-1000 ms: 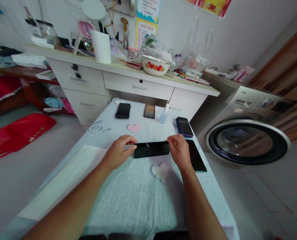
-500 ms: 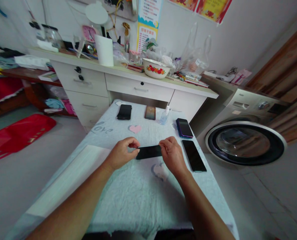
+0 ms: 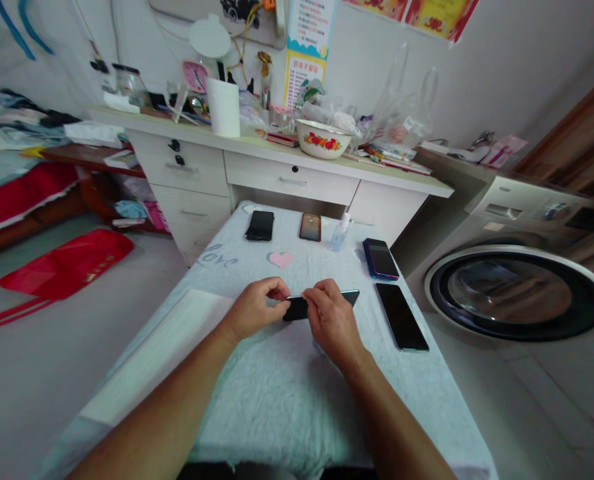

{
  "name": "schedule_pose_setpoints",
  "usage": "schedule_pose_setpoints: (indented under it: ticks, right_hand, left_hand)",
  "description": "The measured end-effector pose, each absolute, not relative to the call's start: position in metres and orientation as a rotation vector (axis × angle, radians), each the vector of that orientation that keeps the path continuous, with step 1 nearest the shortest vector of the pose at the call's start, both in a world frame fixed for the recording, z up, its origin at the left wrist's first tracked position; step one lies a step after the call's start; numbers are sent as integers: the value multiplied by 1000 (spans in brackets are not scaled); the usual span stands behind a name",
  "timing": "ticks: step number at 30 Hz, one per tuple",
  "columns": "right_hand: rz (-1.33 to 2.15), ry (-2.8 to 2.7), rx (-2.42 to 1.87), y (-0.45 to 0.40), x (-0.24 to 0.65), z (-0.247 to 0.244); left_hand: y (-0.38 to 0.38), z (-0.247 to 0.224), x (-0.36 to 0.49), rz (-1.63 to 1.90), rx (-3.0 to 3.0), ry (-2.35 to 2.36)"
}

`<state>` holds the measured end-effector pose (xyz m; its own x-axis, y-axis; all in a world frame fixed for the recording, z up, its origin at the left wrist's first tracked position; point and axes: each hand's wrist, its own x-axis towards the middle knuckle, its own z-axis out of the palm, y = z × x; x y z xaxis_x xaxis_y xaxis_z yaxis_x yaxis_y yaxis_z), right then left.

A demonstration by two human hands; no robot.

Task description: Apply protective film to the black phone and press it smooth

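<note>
A black smartphone [image 3: 295, 309] is held tilted just above the cloth, partly hidden by my right hand. My left hand [image 3: 254, 308] pinches its left end between thumb and fingers. My right hand [image 3: 333, 321] crosses in front of the phone, its fingertips pinched together near the upper edge. Whatever lies between those fingertips is too small to make out. To the right, another dark phone [image 3: 401, 317] lies flat, with a purple-edged phone [image 3: 381, 259] just beyond it.
A pale cloth [image 3: 271, 400] covers the table. Toward its far side are a black phone [image 3: 260, 225], a brown phone case [image 3: 311, 227] and a clear spray bottle [image 3: 339, 235]. A white sheet [image 3: 161, 353] lies left. Beyond stand a white desk [image 3: 264, 160] and a washing machine [image 3: 517, 293].
My right hand has slid left along the phone's upper edge, from its right end toward the middle, uncovering the right end. My left hand keeps its pinch. The view has turned slightly left.
</note>
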<state>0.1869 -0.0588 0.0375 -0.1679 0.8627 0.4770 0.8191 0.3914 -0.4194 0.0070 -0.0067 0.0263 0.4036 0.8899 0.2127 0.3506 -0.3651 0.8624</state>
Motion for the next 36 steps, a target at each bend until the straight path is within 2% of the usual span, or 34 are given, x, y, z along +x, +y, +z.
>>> schedule_pose_setpoints:
  ticks: [19, 36]
  right_hand:
    - [-193, -1613, -1706, -51, 250, 32]
    - [-75, -1827, -1404, -58, 197, 20]
  left_hand:
    - [-6, 26, 7, 864, 1920, 1080]
    - [-5, 23, 5, 848, 1879, 1031]
